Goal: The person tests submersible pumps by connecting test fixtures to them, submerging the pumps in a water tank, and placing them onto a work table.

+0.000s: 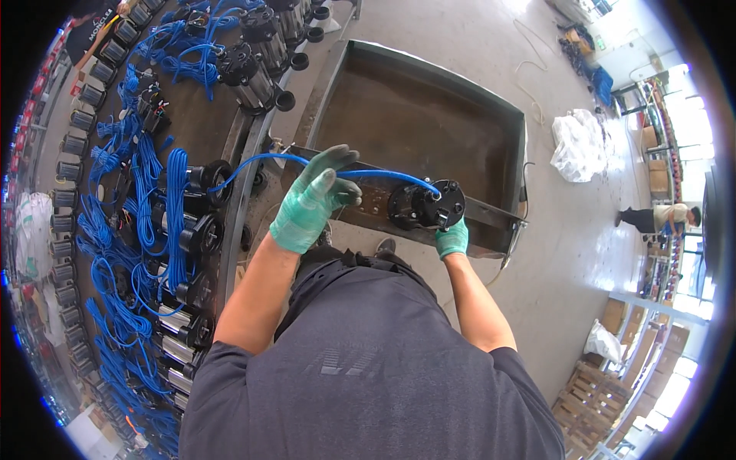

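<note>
My right hand, in a green glove, is closed on the lower side of a black pump with a round, bolted end cap. The pump is over the near rim of a metal water tank. From its cap a blue cable arches left past my left hand to the bench. My left hand, also gloved in green with grey fingertips, is raised near that cable. Its fingers are stretched out and apart, and I see nothing held in them. The cable runs partly behind the hand.
The bench on my left carries several pumps and bundles of coiled blue cable. Upright pumps stand at its far end. A row of metal motors lines the far left. White plastic bags lie on the floor; a person stands far right.
</note>
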A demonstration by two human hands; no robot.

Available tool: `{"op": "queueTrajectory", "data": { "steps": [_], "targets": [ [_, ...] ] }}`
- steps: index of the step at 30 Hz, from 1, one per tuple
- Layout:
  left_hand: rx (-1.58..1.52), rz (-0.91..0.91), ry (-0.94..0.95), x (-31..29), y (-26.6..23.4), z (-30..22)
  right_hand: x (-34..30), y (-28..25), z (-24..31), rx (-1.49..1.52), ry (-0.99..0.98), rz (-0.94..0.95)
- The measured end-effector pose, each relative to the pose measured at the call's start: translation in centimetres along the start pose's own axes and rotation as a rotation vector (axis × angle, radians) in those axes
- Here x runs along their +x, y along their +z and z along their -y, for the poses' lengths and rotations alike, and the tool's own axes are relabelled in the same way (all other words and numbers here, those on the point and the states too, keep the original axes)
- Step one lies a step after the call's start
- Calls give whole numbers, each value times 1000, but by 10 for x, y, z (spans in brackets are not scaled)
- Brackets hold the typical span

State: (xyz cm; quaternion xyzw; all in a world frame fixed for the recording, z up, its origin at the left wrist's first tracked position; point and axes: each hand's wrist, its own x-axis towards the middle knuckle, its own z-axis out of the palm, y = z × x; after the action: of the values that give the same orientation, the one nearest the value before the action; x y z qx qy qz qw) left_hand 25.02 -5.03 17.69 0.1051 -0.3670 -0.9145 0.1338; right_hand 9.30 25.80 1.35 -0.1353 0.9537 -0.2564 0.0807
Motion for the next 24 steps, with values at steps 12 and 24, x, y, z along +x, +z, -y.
{"op": "queueTrajectory", "data": {
  "steps": [12,24],
  "targets": [
    [87,-535,362,-3,-75,-73,24,-82,79,38,-170,369],
    [1199,-315,169,-45,-98,-51,9,-62,184,-223,-262,457]
  ]
}}
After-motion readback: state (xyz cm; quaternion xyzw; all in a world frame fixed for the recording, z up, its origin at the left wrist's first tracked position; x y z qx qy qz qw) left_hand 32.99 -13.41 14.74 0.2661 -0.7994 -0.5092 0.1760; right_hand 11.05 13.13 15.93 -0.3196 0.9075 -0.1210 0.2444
